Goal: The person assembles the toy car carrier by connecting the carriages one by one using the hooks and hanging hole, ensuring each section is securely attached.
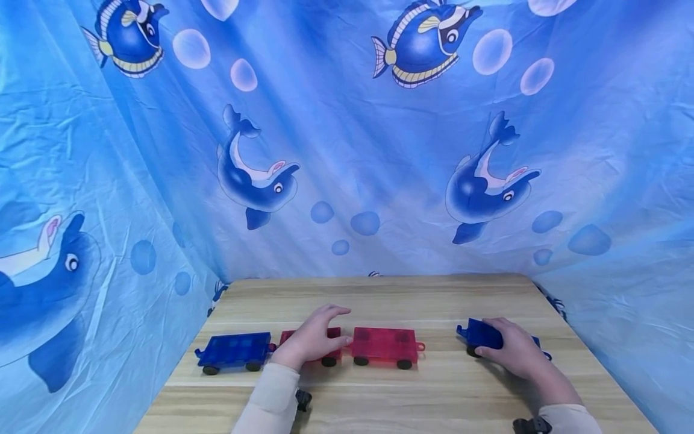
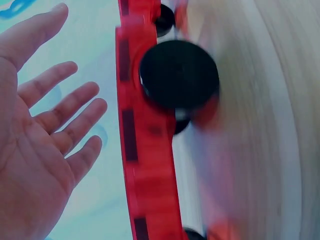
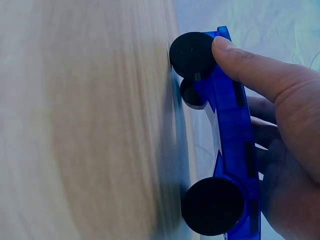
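Observation:
My right hand [image 1: 515, 349] grips a translucent blue toy train wagon [image 1: 482, 333] at the right of the table, thumb along its near side. In the right wrist view, the thumb [image 3: 240, 62] lies by one black wheel, with the other fingers behind the wagon body. My left hand [image 1: 311, 339] hovers over the middle red wagon [image 1: 334, 332], partly hiding it. Its fingers are spread and loosely bent, apart from the wagon in the left wrist view. A second red wagon [image 1: 384, 343] stands to the right, and another blue wagon [image 1: 235, 348] stands to the left; these three form a row.
The wagons stand on a light wood-grain table [image 1: 434, 398]. A blue curtain [image 1: 347, 150] printed with dolphins and fish hangs behind the table and along both sides. A hook [image 1: 420, 346] juts from the right end of the row, facing the blue wagon in my right hand.

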Demonstrator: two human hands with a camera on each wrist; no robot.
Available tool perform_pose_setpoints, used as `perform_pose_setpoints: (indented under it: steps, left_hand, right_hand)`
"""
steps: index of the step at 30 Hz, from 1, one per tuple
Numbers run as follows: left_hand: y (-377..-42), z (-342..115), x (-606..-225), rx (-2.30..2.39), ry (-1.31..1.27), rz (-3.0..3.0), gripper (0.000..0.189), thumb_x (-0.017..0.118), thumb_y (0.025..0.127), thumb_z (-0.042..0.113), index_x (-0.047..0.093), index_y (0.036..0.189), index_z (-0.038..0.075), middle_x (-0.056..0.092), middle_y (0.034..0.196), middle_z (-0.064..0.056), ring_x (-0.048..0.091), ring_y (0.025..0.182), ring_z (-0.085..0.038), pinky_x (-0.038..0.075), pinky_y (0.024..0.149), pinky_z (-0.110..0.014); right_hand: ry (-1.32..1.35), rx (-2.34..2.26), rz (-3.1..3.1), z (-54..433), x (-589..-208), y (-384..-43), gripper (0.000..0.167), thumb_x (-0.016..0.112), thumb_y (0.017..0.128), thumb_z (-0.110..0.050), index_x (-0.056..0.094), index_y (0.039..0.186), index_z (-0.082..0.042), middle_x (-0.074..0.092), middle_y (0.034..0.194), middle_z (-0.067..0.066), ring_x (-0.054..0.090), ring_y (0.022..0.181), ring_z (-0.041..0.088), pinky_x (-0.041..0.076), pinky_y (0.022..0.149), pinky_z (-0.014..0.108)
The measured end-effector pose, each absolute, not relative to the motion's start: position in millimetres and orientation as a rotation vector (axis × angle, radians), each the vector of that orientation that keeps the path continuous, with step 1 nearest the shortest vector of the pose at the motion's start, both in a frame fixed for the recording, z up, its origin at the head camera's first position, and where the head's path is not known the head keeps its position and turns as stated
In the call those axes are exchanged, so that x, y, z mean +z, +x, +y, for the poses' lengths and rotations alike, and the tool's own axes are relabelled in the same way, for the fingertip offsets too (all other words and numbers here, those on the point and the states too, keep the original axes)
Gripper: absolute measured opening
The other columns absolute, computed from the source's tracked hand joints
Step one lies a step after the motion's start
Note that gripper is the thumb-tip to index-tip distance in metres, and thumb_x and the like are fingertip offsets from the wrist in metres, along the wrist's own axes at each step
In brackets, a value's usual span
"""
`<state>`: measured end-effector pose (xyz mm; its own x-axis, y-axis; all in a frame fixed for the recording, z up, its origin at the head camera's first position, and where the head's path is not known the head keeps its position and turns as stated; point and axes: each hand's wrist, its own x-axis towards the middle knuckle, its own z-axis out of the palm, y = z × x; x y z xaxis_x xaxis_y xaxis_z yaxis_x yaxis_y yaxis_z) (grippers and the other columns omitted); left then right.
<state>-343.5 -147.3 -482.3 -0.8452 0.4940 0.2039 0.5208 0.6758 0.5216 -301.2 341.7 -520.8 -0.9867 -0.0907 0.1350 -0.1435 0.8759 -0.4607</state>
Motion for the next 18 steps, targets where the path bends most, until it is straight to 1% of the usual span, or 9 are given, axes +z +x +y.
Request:
perform_pose_setpoints:
  steps: [3,6,10,14,18]
  left_hand:
    - [-343.6,-138.8,-482.1,-0.911,-0.887,-2.822,0.065,0.078,0.094,0.047,0.056,0.151,0.026,0.053,0.149,0.0,0.049,0.141,-0.029,0.047,0.11,-0.054]
    - [-343.5,-129.9,-482.0,-0.907,-0.903,-2.823,0.065,0.078,0.094,0.048,0.055,0.151,0.027,0.053,0.148,0.002,0.049,0.14,-0.028,0.047,0.11,-0.052]
    - [-341.8,-118.5,-483.3,-0.911,-0.917,-2.827,0.064,0.076,0.095,0.051,0.055,0.152,0.028,0.053,0.147,0.004,0.051,0.138,-0.026,0.049,0.107,-0.052]
    - [-339.3,-107.7,-485.7,-0.904,-0.937,-2.832,0.066,0.076,0.094,0.051,0.055,0.152,0.027,0.053,0.145,0.004,0.053,0.133,-0.025,0.052,0.105,-0.05]
    - [-337.7,-97.2,-488.5,-0.87,-0.936,-2.849,0.074,0.077,0.093,0.053,0.05,0.156,0.027,0.052,0.148,0.001,0.053,0.135,-0.025,0.052,0.106,-0.049]
  right_hand:
    - [0.18,0.736,-2.934,339.9,-520.6,-300.3,0.092,0.083,0.085,-0.057,0.053,0.15,0.001,0.052,0.146,0.033,0.048,0.131,0.059,0.043,0.099,0.075]
    - [0.17,0.738,-2.931,339.0,-520.4,-300.4,0.093,0.083,0.084,-0.058,0.053,0.15,0.0,0.052,0.146,0.032,0.048,0.131,0.059,0.042,0.099,0.075]
    - [0.163,0.744,-2.937,337.1,-521.7,-301.7,0.093,0.083,0.083,-0.059,0.053,0.15,-0.001,0.053,0.145,0.032,0.049,0.13,0.059,0.043,0.098,0.075]
    - [0.157,0.75,-2.948,333.0,-522.5,-302.2,0.095,0.083,0.082,-0.062,0.054,0.15,-0.002,0.053,0.145,0.03,0.049,0.13,0.059,0.043,0.096,0.076]
    - [0.171,0.758,-2.95,329.1,-522.0,-301.2,0.095,0.084,0.081,-0.062,0.055,0.15,-0.004,0.054,0.145,0.029,0.05,0.129,0.057,0.044,0.097,0.075]
